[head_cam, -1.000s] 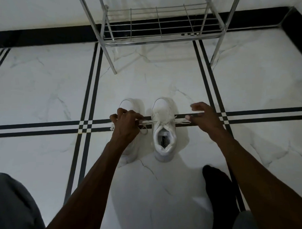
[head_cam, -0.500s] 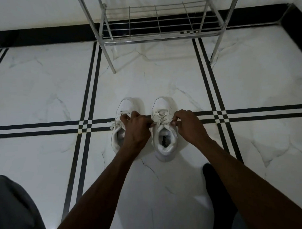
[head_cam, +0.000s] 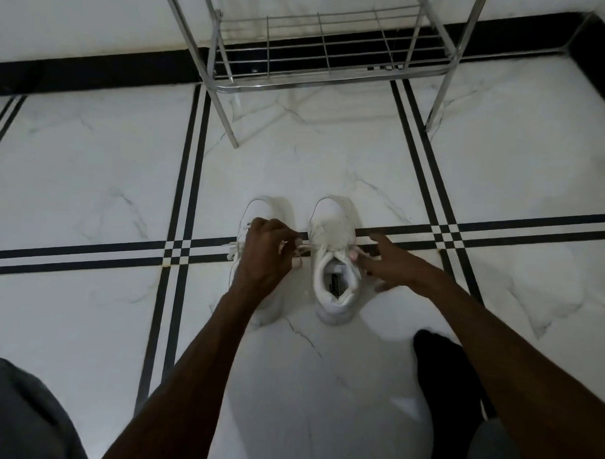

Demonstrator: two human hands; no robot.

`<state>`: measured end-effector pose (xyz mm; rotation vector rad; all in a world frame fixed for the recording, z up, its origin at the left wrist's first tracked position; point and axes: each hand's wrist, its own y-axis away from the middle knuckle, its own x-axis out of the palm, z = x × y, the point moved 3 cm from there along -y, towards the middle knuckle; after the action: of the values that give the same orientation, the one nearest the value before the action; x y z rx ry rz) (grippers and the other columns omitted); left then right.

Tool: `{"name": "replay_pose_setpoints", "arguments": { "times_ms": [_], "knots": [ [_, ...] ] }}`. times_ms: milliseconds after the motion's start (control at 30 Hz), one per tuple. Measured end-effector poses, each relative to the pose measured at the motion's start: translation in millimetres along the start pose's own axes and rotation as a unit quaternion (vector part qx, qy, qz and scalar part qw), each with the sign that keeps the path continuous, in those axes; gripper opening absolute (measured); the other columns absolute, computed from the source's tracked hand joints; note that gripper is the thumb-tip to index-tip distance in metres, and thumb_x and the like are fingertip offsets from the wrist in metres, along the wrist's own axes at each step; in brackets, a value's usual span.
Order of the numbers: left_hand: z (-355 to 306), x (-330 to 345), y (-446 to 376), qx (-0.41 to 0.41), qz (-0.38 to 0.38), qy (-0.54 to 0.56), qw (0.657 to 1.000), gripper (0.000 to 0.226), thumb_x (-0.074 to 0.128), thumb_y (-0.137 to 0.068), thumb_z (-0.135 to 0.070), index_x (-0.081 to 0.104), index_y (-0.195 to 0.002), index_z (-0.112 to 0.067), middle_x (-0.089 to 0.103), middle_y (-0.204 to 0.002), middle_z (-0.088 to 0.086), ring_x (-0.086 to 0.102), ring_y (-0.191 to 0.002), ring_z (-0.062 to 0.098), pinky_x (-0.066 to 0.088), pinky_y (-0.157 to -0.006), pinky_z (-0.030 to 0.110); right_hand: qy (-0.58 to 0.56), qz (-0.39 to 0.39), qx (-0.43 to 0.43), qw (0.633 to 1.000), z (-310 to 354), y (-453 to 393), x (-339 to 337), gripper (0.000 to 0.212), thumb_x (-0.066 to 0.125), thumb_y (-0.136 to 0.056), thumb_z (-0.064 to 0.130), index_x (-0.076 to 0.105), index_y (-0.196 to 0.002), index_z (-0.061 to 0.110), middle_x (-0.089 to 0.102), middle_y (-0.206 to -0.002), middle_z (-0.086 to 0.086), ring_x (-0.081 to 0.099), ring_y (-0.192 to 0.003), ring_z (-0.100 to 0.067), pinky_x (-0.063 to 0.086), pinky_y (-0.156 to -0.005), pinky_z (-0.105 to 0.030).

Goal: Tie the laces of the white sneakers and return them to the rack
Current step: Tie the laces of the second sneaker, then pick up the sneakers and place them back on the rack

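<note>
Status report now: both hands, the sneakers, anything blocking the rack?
Left hand pinches lace of right sneaker. Right hand at the other lace end, fingers spread. Both sneakers on floor, left sneaker partly hidden. Rack shelf unblocked.
</note>
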<state>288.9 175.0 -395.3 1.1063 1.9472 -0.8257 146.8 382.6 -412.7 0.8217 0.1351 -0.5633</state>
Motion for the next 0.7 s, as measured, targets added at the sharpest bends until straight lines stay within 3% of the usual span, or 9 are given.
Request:
{"name": "replay_pose_setpoints", "arguments": {
  "times_ms": [67,133,233,300,367,467,533,633,700],
  "knots": [
    [4,-19,2,-0.023,-0.066,0.003,0.998,0.015,0.066,-0.095,-0.020,0.078,-0.104,-0.017,0.071,-0.103,0.000,0.051,-0.103,0.024,0.042,-0.087,0.032,-0.048,0.097,0.031,0.994,3,14,2,0.084,0.078,-0.071,0.062,0.044,-0.140,0.028,0.062,-0.132,0.001,0.065,-0.113,-0.021,0.063,-0.077,-0.041],
    [20,-29,9,-0.072,-0.080,-0.009,0.994,0.023,0.060,-0.098,-0.031,0.075,-0.110,-0.018,0.070,-0.109,0.001,0.053,-0.108,0.025,0.044,-0.091,0.033,-0.006,0.128,-0.008,0.992,11,21,10,0.064,0.084,-0.070,0.053,0.056,-0.125,0.037,0.069,-0.119,0.003,0.069,-0.106,-0.018,0.064,-0.077,-0.041],
    [65,-31,35,-0.189,-0.026,-0.013,0.982,0.048,0.043,-0.098,-0.057,0.072,-0.117,-0.023,0.068,-0.118,0.004,0.060,-0.113,0.027,0.051,-0.093,0.042,0.016,0.068,-0.046,0.997,21,15,26,0.043,0.081,-0.080,0.027,0.061,-0.117,0.027,0.071,-0.109,-0.007,0.073,-0.094,-0.024,0.064,-0.072,-0.047],
    [79,-28,54,-0.247,0.013,0.050,0.968,0.066,0.035,-0.093,-0.079,0.070,-0.117,-0.028,0.070,-0.116,0.001,0.064,-0.111,0.021,0.056,-0.092,0.043,0.051,0.021,-0.066,0.996,22,10,33,0.033,0.076,-0.079,0.025,0.065,-0.110,0.023,0.074,-0.098,-0.009,0.075,-0.085,-0.025,0.064,-0.070,-0.051],
    [79,-26,63,-0.280,0.044,0.143,0.948,0.066,0.042,-0.086,-0.085,0.068,-0.115,-0.031,0.071,-0.112,-0.005,0.066,-0.106,0.018,0.057,-0.091,0.046,0.096,-0.019,-0.085,0.992,24,6,40,0.030,0.072,-0.076,0.030,0.065,-0.105,0.023,0.074,-0.091,-0.004,0.073,-0.081,-0.022,0.062,-0.074,-0.050],
    [71,-31,62,-0.294,0.069,0.238,0.923,0.061,0.064,-0.078,-0.077,0.062,-0.120,-0.032,0.068,-0.116,-0.008,0.068,-0.108,0.021,0.061,-0.086,0.045,0.104,-0.059,-0.092,0.989,31,4,50,0.031,0.070,-0.079,0.031,0.062,-0.107,0.021,0.071,-0.091,0.000,0.069,-0.083,-0.019,0.061,-0.076,-0.041],
    [66,-31,61,-0.311,0.098,0.295,0.898,0.057,0.077,-0.079,-0.056,0.056,-0.126,-0.030,0.063,-0.120,-0.006,0.070,-0.106,0.024,0.065,-0.074,0.042,0.103,-0.069,-0.098,0.987,34,2,55,0.031,0.069,-0.081,0.030,0.061,-0.109,0.021,0.069,-0.091,0.001,0.068,-0.084,-0.020,0.060,-0.073,-0.038],
    [61,-28,65,-0.339,0.129,0.328,0.872,0.065,0.079,-0.086,-0.018,0.047,-0.142,-0.026,0.056,-0.126,0.002,0.068,-0.105,0.026,0.066,-0.068,0.045,0.094,-0.083,-0.101,0.987,35,-1,59,0.036,0.070,-0.082,0.031,0.061,-0.115,0.020,0.068,-0.095,0.002,0.067,-0.090,-0.020,0.053,-0.065,-0.028],
    [65,-25,66,-0.346,0.116,0.313,0.877,0.071,0.078,-0.085,-0.014,0.043,-0.145,-0.028,0.057,-0.121,0.004,0.067,-0.103,0.026,0.066,-0.067,0.048,0.100,-0.088,-0.108,0.985,36,-2,59,0.036,0.069,-0.083,0.031,0.061,-0.117,0.019,0.068,-0.097,0.002,0.065,-0.092,-0.019,0.045,-0.062,-0.024]
  ]
}}
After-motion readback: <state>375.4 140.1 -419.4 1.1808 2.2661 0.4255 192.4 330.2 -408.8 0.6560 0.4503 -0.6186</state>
